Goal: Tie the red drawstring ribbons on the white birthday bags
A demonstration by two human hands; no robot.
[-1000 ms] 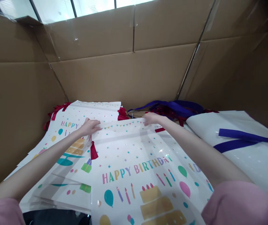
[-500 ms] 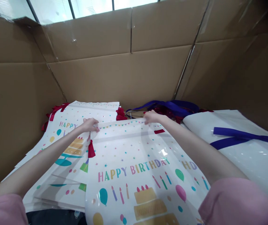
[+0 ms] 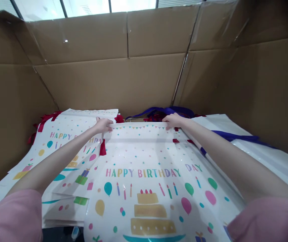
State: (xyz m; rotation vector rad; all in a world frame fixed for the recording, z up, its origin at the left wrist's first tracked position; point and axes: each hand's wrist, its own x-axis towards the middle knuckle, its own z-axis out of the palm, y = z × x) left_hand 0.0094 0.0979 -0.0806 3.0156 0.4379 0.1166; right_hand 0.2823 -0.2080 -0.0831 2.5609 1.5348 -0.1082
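Note:
A white plastic sheet printed "HAPPY BIRTHDAY" (image 3: 144, 151) with a tiered cake, balloons and candles lies in front of me, its top edge pulled straight. My left hand (image 3: 104, 125) pinches its top left corner, closed. At the top right corner my right hand (image 3: 172, 121) is closed on the same edge. A red ribbon end (image 3: 103, 148) hangs below my left hand, and short red ribbon pieces (image 3: 176, 140) show below my right. Another matching printed sheet lies partly under its right side.
Left is a stack of matching printed sheets (image 3: 65, 127) with red ribbons along its edges. Behind and right are blue ribbon (image 3: 169, 110) and white plastic sheets (image 3: 257, 158). Tall cardboard walls (image 3: 108, 84) enclose the left, back and right.
The sheet's top edge is straighter and my right hand is farther from my left. The whole view has shifted, with the left stack and walls now farther left.

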